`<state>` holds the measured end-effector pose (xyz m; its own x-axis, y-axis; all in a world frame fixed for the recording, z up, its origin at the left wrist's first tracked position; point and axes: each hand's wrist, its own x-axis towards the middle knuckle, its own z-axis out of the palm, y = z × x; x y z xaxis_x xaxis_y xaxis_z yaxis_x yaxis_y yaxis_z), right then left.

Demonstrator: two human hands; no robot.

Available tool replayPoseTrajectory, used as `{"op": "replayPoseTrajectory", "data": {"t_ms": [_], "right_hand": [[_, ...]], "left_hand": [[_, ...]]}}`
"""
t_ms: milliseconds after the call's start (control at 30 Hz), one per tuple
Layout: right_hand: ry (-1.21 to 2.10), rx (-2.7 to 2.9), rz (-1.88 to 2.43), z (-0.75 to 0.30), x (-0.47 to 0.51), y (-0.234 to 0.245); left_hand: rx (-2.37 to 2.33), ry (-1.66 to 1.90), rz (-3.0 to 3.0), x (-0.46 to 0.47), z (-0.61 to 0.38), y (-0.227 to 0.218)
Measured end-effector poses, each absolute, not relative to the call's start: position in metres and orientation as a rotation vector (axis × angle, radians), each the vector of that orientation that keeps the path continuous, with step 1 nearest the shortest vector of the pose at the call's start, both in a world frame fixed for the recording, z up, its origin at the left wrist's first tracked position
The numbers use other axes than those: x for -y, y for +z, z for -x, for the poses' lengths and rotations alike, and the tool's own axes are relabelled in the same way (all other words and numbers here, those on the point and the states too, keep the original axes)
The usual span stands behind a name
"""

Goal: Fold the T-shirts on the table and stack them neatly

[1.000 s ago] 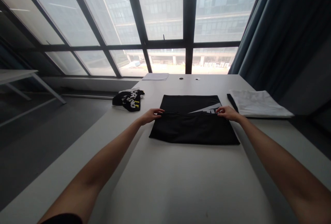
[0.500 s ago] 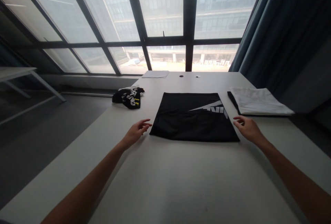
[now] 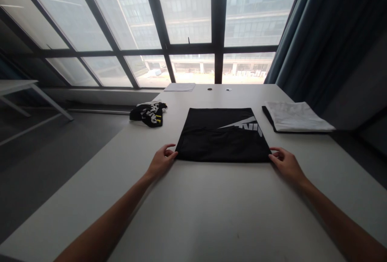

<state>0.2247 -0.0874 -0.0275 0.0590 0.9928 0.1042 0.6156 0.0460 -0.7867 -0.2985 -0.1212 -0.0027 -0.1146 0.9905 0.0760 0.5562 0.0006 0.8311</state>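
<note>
A folded black shirt (image 3: pixel 222 143) with a white swoosh and letters lies flat on the white table (image 3: pixel 205 205). At its near left corner is my left hand (image 3: pixel 161 160), with thumb and curled fingers closed on the edge and the index finger stretched above. My right hand (image 3: pixel 286 163) pinches the near right corner between thumb and fingers. Both corners rest at table height, and the fingertips partly hide them.
To the left lies a crumpled black cloth (image 3: pixel 148 113) with white and yellow print. A folded white cloth (image 3: pixel 298 116) sits over a black one on the right. Papers (image 3: pixel 179 87) lie at the far edge, before the windows. A blue curtain (image 3: pixel 298 44) hangs at right.
Both hands have come from beside the shirt to its near corners and closed on them. The shirt's near edge looks straighter. The view has shifted slightly.
</note>
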Motion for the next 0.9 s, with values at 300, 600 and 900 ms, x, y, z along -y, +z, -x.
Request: {"op": "replayPoseTrajectory", "data": {"t_ms": [300,600,900], "right_hand": [[0.301,1.807,1.751,-0.21,0.092,-0.02],[-0.032,2.188,1.542,-0.102,0.066,-0.007],[0.12,2.292,1.767,-0.087,0.051,-0.031]], "left_hand": [[-1.878,1.117,-1.972,0.131,0.287,0.005],[-1.767,0.58,-2.523,0.075,0.203,0.006],[-1.915,0.294,-2.481,0.068,0.205,-0.026]]}}
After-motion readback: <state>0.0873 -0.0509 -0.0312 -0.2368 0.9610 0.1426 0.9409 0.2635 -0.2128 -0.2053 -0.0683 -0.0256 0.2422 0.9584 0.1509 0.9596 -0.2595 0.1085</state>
